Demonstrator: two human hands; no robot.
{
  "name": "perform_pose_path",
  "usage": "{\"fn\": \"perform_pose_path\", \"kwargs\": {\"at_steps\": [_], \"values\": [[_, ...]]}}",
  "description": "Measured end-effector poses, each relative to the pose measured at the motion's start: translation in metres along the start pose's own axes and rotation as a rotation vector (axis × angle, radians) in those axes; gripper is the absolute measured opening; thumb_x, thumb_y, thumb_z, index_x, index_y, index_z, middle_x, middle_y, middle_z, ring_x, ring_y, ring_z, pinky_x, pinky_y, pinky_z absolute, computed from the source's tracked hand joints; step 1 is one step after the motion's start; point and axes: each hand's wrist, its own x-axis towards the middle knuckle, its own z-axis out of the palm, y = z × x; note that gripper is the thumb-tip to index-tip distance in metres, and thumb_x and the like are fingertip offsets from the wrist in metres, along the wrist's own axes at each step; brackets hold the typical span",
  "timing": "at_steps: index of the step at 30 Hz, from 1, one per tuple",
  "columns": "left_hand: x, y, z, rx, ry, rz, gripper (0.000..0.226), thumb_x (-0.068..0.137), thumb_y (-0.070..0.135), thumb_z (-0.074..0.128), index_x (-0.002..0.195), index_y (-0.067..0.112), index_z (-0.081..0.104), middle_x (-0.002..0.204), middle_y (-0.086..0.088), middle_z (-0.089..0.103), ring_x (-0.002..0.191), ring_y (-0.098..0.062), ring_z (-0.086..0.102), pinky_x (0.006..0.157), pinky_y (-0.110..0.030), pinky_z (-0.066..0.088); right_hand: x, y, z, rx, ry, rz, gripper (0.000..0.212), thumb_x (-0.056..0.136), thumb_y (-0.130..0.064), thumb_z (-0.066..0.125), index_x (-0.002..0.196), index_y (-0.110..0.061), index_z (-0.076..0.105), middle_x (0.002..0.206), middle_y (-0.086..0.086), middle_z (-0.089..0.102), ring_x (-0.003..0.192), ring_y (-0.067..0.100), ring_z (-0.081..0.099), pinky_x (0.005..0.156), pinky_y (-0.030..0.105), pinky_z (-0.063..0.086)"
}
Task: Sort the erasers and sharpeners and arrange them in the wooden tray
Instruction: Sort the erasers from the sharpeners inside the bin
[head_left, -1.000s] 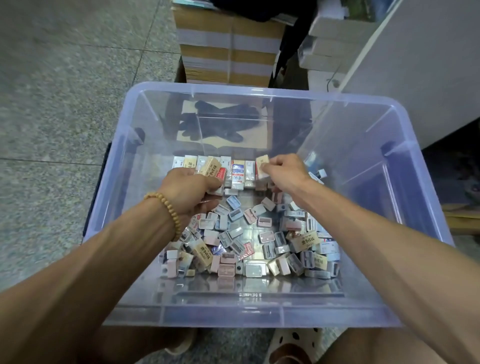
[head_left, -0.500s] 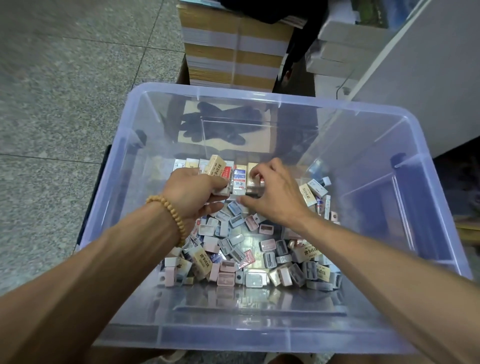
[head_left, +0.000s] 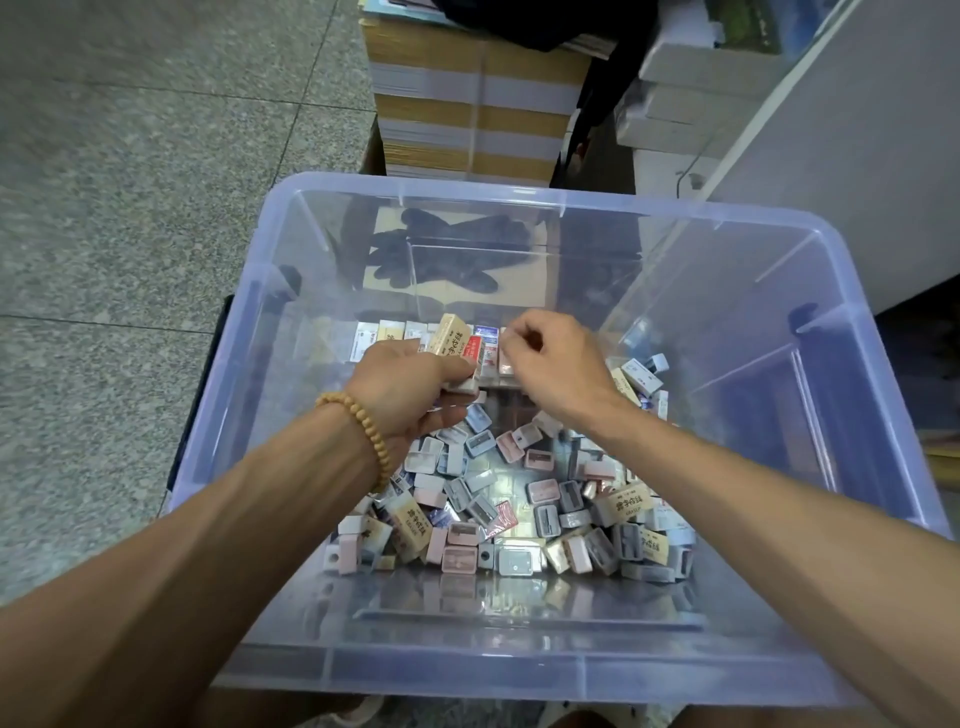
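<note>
A clear plastic bin (head_left: 519, 670) holds a loose heap of small erasers and sharpeners (head_left: 519, 514). A row of erasers (head_left: 389, 332) stands upright along the far side. My left hand (head_left: 410, 389) grips a beige eraser (head_left: 451, 332) together with others. My right hand (head_left: 550, 364) is over the right end of the row, its fingers curled down onto the erasers there; its fingertips are hidden. No wooden tray is in view.
Stacked cardboard boxes (head_left: 472, 98) stand behind the bin. A white cabinet (head_left: 841, 171) is at the right. A dark glove (head_left: 447, 254) shows through the bin's far wall. Grey tiled floor (head_left: 130, 182) lies to the left.
My right hand moved left from the row's right end to its middle and now sits curled over it. My left hand kept its hold on the beige eraser. The camera tilted down.
</note>
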Motion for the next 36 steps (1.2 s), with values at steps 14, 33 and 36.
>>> {"fn": "perform_pose_path", "kwargs": {"at_steps": [14,33,36], "values": [[0.007,-0.005,0.015,0.149,-0.118,0.019,0.046,0.089,0.007,0.067,0.129,-0.003,0.047,0.102,-0.011,0.071,0.063,-0.015,0.070,0.050,-0.027,0.058,0.013,0.044,-0.027,0.464,-0.021,0.425,0.019,0.096,-0.014,0.066,0.078,-0.012,0.070,0.072,0.008,0.069,0.058,0.014,0.064,0.056,0.026,0.055],[0.008,-0.005,0.015,0.102,-0.114,0.015,0.009,0.094,0.010,0.060,0.100,0.005,0.056,0.090,-0.010,0.060,0.064,-0.014,0.062,0.045,-0.022,0.051,0.017,0.075,-0.021,-0.277,-0.202,0.159,0.031,0.094,-0.011,0.058,0.123,-0.015,0.069,0.126,0.006,0.068,0.104,0.023,0.064,0.096,0.034,0.051],[0.009,-0.005,0.016,0.108,-0.130,0.017,0.009,0.092,0.009,0.062,0.095,0.004,0.056,0.088,-0.010,0.061,0.062,-0.014,0.063,0.046,-0.022,0.051,0.007,0.078,-0.021,-0.315,-0.454,0.125,0.032,0.090,-0.009,0.064,0.121,-0.017,0.070,0.122,0.002,0.069,0.105,0.018,0.064,0.093,0.029,0.051]]}}
